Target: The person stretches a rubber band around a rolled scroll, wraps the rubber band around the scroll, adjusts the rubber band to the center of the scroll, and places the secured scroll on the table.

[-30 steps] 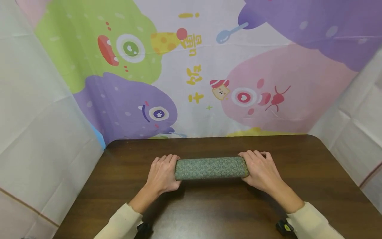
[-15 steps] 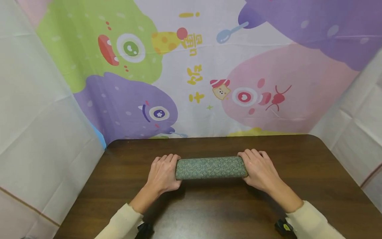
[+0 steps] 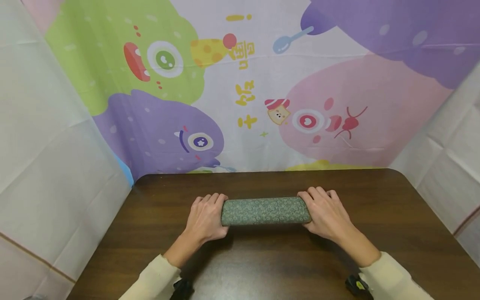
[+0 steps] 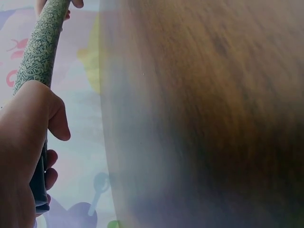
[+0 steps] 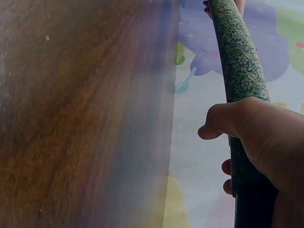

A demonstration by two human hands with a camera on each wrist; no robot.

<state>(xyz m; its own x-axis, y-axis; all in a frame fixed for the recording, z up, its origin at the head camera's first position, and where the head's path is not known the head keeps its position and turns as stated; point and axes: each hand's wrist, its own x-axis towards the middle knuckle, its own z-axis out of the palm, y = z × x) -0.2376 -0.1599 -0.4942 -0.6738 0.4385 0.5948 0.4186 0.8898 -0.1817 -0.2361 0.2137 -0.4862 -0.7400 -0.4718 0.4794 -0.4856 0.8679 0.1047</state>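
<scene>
A long green floral-patterned case-like object [image 3: 266,211] lies crosswise between both hands, over the middle of the brown table [image 3: 270,266]. My left hand [image 3: 207,217] grips its left end, fingers over the far edge and thumb on the near side. At the opposite end, my right hand [image 3: 325,212] holds it the same way. In the left wrist view the patterned object [image 4: 40,50] runs away from the hand [image 4: 28,128], with a dark part below the palm. The right wrist view shows the patterned surface [image 5: 240,57] above the hand [image 5: 266,137], and its dark end below. Palms hide both ends.
Behind the table hangs a backdrop [image 3: 258,154] printed with cartoon monsters. White cloth walls stand at the left [image 3: 56,158] and right [image 3: 442,154]. A dark wrist-worn device [image 3: 181,288] sits under the left sleeve, another device [image 3: 356,285] by the right sleeve.
The right hand has shifted slightly inward over its end of the patterned object, covering a little more of it. Otherwise the hands and the object stay almost still.
</scene>
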